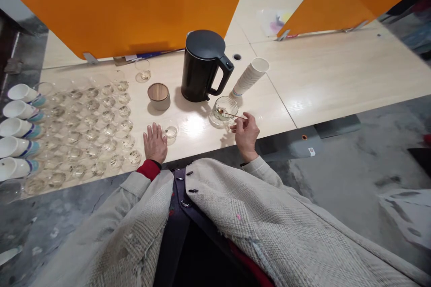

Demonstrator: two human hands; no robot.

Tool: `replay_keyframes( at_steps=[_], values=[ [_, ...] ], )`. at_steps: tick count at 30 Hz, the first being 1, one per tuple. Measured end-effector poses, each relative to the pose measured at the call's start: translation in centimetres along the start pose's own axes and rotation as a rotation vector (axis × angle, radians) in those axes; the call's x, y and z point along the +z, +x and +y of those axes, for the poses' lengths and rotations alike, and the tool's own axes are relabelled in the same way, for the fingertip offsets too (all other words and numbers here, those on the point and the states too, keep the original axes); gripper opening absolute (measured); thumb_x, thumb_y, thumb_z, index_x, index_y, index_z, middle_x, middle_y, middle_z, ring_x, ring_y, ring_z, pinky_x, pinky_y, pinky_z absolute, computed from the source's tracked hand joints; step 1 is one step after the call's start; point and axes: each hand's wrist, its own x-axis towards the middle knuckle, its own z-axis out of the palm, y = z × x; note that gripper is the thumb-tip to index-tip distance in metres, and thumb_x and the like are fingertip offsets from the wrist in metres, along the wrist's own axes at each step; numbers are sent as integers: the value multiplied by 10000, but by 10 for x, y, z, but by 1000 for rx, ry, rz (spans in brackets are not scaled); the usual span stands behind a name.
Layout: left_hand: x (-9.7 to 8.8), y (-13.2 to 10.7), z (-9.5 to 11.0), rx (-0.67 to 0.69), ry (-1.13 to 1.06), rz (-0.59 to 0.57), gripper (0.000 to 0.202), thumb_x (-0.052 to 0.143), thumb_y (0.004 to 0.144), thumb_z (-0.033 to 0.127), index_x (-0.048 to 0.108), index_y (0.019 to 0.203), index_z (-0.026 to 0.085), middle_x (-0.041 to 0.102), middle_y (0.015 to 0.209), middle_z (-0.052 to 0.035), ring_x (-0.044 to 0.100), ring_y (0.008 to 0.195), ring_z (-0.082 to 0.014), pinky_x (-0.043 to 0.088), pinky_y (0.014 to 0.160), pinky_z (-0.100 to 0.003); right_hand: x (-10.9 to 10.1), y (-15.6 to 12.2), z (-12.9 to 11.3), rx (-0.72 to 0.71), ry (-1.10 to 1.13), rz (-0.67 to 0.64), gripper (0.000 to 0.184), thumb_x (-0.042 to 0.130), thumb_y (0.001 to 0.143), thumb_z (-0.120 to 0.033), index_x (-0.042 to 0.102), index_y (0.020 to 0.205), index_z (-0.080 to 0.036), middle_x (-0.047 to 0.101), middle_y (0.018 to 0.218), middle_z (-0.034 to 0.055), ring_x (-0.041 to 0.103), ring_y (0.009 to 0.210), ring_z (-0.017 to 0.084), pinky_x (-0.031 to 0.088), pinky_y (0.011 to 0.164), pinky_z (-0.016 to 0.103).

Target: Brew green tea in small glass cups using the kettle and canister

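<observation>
My right hand (246, 136) pinches the handle of a small gold spoon (229, 113). The spoon's bowl rests inside a ribbed glass bowl (232, 104), where a little dark, leafy matter shows. Flat on the table near its front edge lies my left hand (155, 144), fingers stretched out and holding nothing. Just right of its fingertips stands a small clear cup (171, 131). Behind that is a round canister with a wooden lid (159, 94). A black electric kettle (199, 69) stands behind the glass bowl, its handle facing right.
Rows of clear cups (90, 132) with bits of dried leaf fill the table's left side. White paper cups (16, 128) line the far left. A leaning stack of paper cups (251, 76) stands right of the kettle. Orange dividers (134, 9) rise behind.
</observation>
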Motion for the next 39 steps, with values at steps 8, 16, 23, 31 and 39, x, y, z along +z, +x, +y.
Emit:
replay_keyframes(
  at_steps=[8,16,23,31,39],
  values=[
    [1,2,-1,-1,17,-2,656,348,1097,378,374,1703,130,233,1828,-137,130,1721,-346,122,1395,-620,-6,9,-7,-81,-336,-82,428,501,1029,-394,657,1296,-99,803,807,109,795,726,291,596,807,413],
    [-1,2,0,-3,12,-12,664,353,1086,365,378,1697,106,220,1829,-146,125,1720,-355,122,1392,-632,-4,11,-8,-133,-450,-52,428,481,1053,-405,636,1341,-129,804,799,111,772,776,303,572,813,407],
    [-1,2,0,1,9,-10,661,354,1086,365,380,1700,122,232,1826,-146,140,1718,-357,128,1389,-642,-11,8,-14,-58,-677,-119,379,518,1041,-335,666,1312,-114,820,934,180,773,907,360,534,839,424],
    [-4,2,3,-9,11,-15,655,356,1093,352,382,1696,97,240,1825,-147,142,1716,-361,103,1393,-618,-2,18,-15,-166,-557,-77,254,478,1045,-266,702,1109,-165,768,752,83,743,770,272,490,748,338],
    [-6,1,4,-13,-4,-18,662,379,1081,348,394,1690,89,235,1825,-148,157,1713,-369,109,1391,-623,6,26,-14,-274,-591,35,234,470,1000,-177,703,1011,-195,763,784,84,689,729,234,403,657,302]
  ],
)
